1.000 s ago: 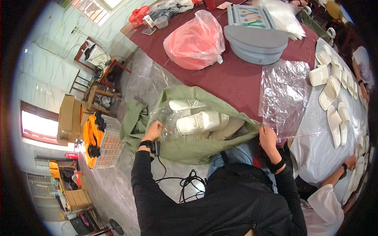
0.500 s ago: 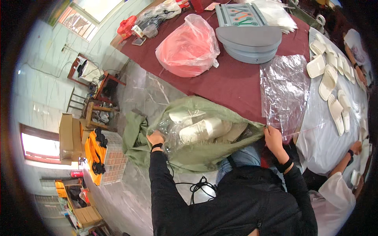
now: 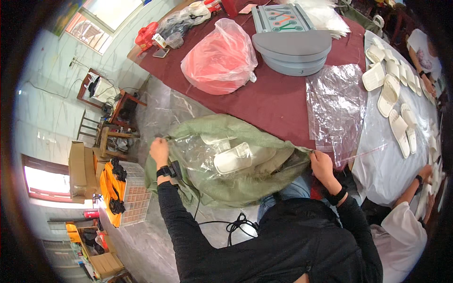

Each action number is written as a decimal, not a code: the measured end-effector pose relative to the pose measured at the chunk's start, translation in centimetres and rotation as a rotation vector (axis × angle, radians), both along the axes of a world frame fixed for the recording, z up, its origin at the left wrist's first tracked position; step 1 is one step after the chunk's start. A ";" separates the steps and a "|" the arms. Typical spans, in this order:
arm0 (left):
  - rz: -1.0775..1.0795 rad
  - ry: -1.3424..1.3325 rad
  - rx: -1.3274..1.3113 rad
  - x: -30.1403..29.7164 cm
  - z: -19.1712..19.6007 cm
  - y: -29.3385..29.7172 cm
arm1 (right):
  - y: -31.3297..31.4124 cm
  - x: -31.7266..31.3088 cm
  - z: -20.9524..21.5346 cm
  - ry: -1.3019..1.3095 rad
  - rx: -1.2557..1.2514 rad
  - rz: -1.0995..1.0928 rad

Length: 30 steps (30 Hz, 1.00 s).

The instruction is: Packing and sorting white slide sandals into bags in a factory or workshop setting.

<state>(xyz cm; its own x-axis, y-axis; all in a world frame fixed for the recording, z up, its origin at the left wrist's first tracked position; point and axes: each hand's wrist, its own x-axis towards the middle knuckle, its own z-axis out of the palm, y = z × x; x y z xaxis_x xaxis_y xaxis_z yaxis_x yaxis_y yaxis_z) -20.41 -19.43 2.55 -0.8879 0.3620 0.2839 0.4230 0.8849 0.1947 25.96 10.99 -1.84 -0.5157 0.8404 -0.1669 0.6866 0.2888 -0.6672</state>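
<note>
A green woven sack (image 3: pixel 222 193) gapes wide before me. Inside it lie white slippers (image 3: pixel 233 159), partly under a sheet of clear plastic (image 3: pixel 188 151). My right hand (image 3: pixel 322 166) pinches the right corner of the sack's mouth. At the far left end of the mouth, my left hand (image 3: pixel 159 150) is closed on the rim; the clear plastic lies close beside it. The bottom of the sack is hidden.
On the dark red cloth-covered table (image 3: pixel 278 111) are a pink plastic-bagged bundle (image 3: pixel 218 59), a grey box (image 3: pixel 295 49) and clear plastic bags (image 3: pixel 337 108). White slippers (image 3: pixel 389 96) rest on another table at right, where co-workers' hands (image 3: pixel 426 173) appear. A black cable (image 3: pixel 233 225) hangs below the sack.
My left hand has moved left and up, drawing the sack's mouth wider and the clear plastic further over the slippers. The right hand keeps its hold on the corner.
</note>
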 end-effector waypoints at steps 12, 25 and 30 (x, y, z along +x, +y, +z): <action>0.072 -0.112 -0.210 2.1 2.3 2.9 | -0.5 -3.3 0.6 0.015 0.166 0.048; -0.559 -0.102 0.273 12.5 3.5 5.0 | -0.2 -2.1 -0.4 0.151 -0.135 -0.005; -0.883 -0.407 -0.239 20.9 2.7 8.7 | -0.6 -2.1 0.1 0.091 -0.041 0.063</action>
<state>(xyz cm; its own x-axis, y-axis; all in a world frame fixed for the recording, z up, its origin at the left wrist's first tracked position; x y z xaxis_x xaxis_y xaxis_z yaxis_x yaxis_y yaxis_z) 0.45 -10.68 5.22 -0.2868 0.9465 -0.1479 0.8883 0.3206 0.3289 23.84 10.37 -1.70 -0.5820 0.7992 -0.1502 0.6037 0.3009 -0.7383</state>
